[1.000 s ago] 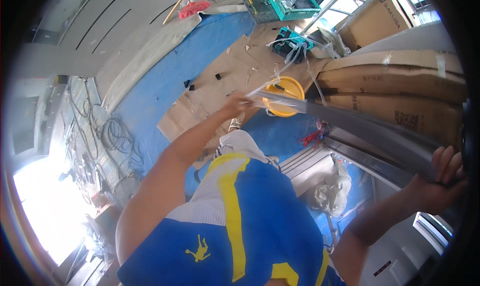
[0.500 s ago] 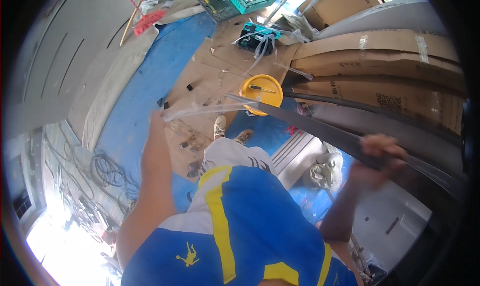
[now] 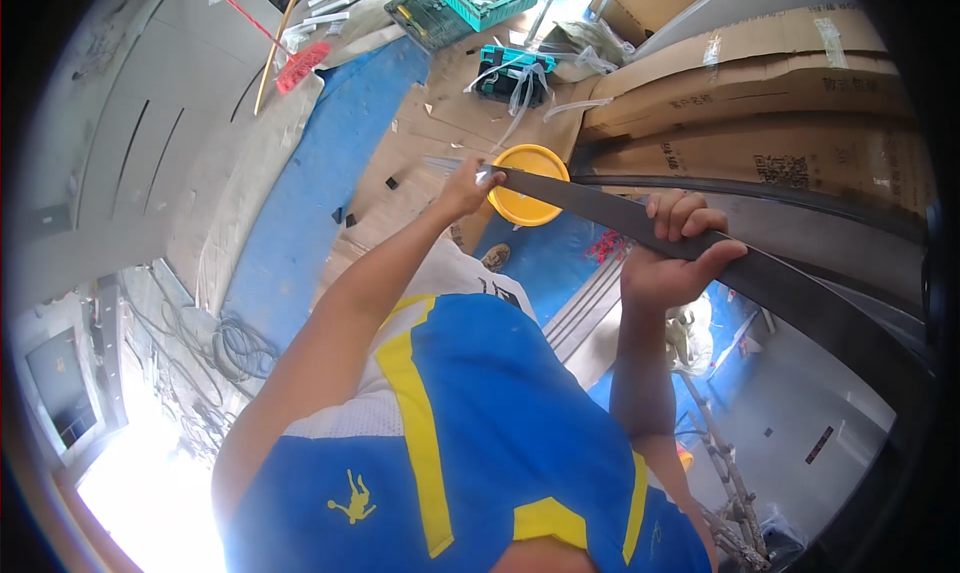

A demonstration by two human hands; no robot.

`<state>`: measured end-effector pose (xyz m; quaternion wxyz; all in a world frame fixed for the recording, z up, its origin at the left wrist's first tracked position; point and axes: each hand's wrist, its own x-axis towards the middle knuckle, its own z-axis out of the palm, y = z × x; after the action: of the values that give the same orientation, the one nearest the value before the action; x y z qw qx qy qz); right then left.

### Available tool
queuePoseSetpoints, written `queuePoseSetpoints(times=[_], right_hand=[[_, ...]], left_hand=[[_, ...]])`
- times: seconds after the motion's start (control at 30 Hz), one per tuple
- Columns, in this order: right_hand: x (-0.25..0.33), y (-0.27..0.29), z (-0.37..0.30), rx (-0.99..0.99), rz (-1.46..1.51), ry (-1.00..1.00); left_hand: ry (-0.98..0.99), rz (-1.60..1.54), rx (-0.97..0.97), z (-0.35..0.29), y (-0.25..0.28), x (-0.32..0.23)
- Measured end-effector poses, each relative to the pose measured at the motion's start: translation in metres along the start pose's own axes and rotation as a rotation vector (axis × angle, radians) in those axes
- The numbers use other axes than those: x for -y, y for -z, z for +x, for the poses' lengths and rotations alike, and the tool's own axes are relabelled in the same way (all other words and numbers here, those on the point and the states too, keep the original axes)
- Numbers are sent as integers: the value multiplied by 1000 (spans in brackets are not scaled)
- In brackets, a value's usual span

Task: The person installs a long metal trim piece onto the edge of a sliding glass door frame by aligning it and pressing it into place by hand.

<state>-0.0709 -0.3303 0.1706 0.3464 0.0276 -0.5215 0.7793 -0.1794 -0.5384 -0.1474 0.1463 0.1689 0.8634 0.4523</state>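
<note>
A long, flat dark grey strip (image 3: 590, 202) runs slantwise from the middle of the view to the right rim. My right hand (image 3: 676, 258) grips it partway along, fingers over its far edge and thumb lying across the near side. At the strip's far left end, my left hand (image 3: 466, 189) is closed, its fingertips pinching there. A bit of clear film shows at those fingertips, but how much of it is held is hidden. Below the strip stands a yellow round bucket (image 3: 530, 213), partly covered by the strip.
Large cardboard-wrapped panels (image 3: 680, 158) lean along the right. A teal-and-black toolbox (image 3: 510, 78) and a green crate (image 3: 485, 8) sit farther off. Coiled cable (image 3: 240, 346) lies at left on the floor. Light bars (image 3: 590, 318) and a pale sack (image 3: 690, 335) are near my right arm.
My left hand, which held a stretched length of clear film out to the left, has come right to the strip's end. My right hand has shifted left and up along the strip.
</note>
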Motion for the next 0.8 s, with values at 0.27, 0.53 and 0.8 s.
queuePoseSetpoints(times=[0.27, 0.53, 0.8], right_hand=[[-64, -56, -36, -33, 33, 34], [-166, -90, -80, -285, -178, -344], [-156, 26, -123, -1099, 200, -505]], left_hand=[[158, -64, 37, 43, 115, 94], [134, 119, 31, 119, 312, 262], [-251, 239, 425, 124, 308, 130]])
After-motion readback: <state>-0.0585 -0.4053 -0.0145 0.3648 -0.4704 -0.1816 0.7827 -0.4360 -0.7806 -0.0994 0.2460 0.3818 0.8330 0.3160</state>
